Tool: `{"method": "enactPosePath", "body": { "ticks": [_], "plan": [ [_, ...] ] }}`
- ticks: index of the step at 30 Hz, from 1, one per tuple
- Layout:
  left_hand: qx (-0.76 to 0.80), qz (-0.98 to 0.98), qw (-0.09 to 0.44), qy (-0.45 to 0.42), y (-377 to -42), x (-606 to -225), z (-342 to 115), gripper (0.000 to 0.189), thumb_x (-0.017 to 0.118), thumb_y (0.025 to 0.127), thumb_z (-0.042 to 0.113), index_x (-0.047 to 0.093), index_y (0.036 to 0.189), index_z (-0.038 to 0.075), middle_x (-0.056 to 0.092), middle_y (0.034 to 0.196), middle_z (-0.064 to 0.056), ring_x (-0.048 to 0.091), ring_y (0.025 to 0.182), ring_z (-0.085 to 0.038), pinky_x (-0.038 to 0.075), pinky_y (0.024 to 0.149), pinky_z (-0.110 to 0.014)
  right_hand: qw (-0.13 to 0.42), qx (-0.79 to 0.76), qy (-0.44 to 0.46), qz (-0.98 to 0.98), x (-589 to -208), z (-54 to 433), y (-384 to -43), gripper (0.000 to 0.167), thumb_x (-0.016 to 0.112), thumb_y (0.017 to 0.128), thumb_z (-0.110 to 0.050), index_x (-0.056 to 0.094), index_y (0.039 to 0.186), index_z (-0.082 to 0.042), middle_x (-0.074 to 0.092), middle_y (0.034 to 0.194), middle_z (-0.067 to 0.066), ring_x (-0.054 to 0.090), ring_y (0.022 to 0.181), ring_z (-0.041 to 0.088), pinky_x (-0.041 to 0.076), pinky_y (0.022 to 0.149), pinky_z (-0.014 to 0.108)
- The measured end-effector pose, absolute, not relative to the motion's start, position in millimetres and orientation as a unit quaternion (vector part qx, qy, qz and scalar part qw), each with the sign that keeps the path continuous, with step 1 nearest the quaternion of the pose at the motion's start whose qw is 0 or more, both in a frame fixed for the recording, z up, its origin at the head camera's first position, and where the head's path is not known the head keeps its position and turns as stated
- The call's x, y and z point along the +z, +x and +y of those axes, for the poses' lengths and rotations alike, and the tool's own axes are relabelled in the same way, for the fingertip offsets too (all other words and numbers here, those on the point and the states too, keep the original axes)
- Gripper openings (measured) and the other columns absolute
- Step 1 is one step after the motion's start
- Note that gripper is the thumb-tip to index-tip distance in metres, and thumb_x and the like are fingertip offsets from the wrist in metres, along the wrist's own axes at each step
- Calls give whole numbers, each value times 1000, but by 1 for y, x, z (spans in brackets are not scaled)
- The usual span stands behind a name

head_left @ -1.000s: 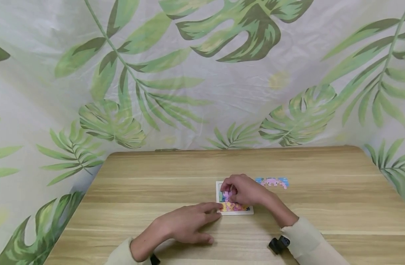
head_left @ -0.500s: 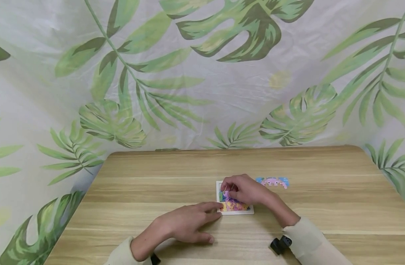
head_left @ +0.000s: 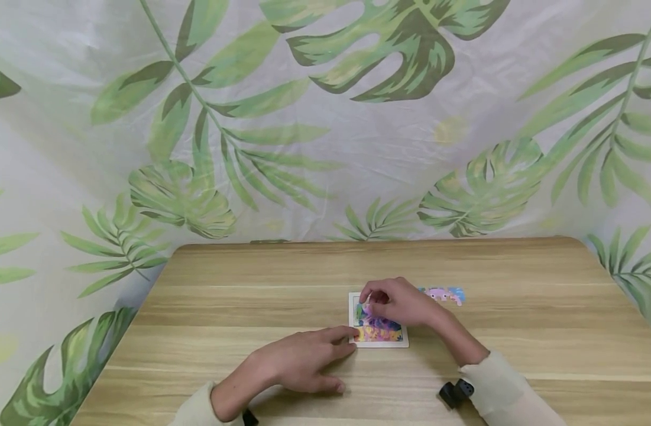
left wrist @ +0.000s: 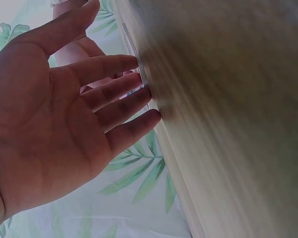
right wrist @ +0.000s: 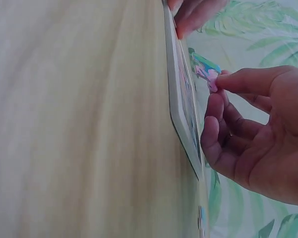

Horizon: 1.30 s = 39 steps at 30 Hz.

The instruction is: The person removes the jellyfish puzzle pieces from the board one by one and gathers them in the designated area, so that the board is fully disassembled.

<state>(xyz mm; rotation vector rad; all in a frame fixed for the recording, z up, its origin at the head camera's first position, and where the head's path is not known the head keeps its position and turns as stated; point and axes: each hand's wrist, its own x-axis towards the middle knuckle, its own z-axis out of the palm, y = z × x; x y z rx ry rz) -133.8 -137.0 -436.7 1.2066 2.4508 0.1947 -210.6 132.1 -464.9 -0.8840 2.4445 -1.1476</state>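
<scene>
A small picture puzzle board (head_left: 405, 344) with a white frame lies on the table; its lower part shows a yellow and pink strip with purple above. My right hand (head_left: 401, 300) is over the board's upper part. In the right wrist view, its thumb and index finger pinch a puzzle piece (right wrist: 208, 77) coloured pink, blue and green, tilted and raised off the board. My left hand (head_left: 304, 361) lies at the board's left edge with fingers extended, fingertips on the frame. The left wrist view shows its palm (left wrist: 49, 134) and straight fingers.
A strip of joined puzzle pieces (head_left: 447, 294) with a pink face with eyes on blue lies behind my right hand, partly covered by it. The wooden table (head_left: 240, 302) reaches back to a leaf-patterned cloth (head_left: 325, 165). Dark wrist devices (head_left: 456, 393) sit at the sleeves.
My right hand has shifted slightly to the right, still pinching the piece, and more of the board's purple area shows beneath it. The left hand stays at the board's edge.
</scene>
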Motion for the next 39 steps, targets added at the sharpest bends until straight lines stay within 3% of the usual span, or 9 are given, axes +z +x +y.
{"method": "enactPosePath", "body": {
  "ticks": [18,39],
  "plan": [
    [83,885,230,397,-136,-431,-144,68,69,103,51,56,158,13,37,173,-2,46,156,-23,45,125,-41,127,-400,-285,862,-465,188,-208,11,68,104,-11,77,110,-14,73,95,-4,63,88,7,54,80,24],
    [76,887,230,393,-137,-430,-143,70,71,101,52,54,159,15,35,174,1,43,157,-22,43,126,-40,137,-389,-262,872,-465,235,-201,11,68,103,-8,76,110,-10,74,94,-3,65,87,4,55,77,23]
  ]
}}
